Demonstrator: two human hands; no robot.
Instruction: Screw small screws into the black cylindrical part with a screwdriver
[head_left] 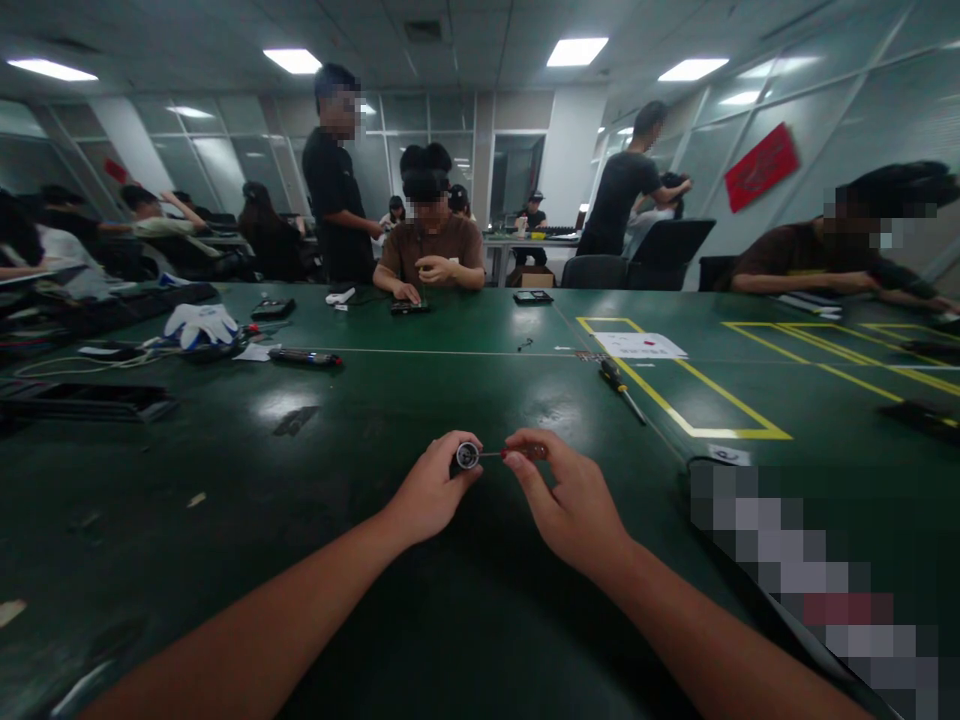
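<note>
My left hand (pixel 431 495) is closed around a small dark cylinder (pixel 467 457), whose round, silver-rimmed end faces me. What lies inside the rim is too small to make out. Between the thumb and fingers of my right hand (pixel 581 505) is a small screwdriver (pixel 535 452) with a reddish handle. Its thin shaft points left and reaches the cylinder's side or rim; I cannot tell whether the tip is inside. Both hands are held close together above the green table (pixel 360 600).
A yellow-and-black screwdriver (pixel 621 388) lies beyond my right hand, near a paper sheet (pixel 641 345) and yellow tape lines (pixel 731 433). Further left are a pen-shaped tool (pixel 304 358), white gloves (pixel 201 325) and a black tray (pixel 90 402). A person (pixel 431 245) works across the table.
</note>
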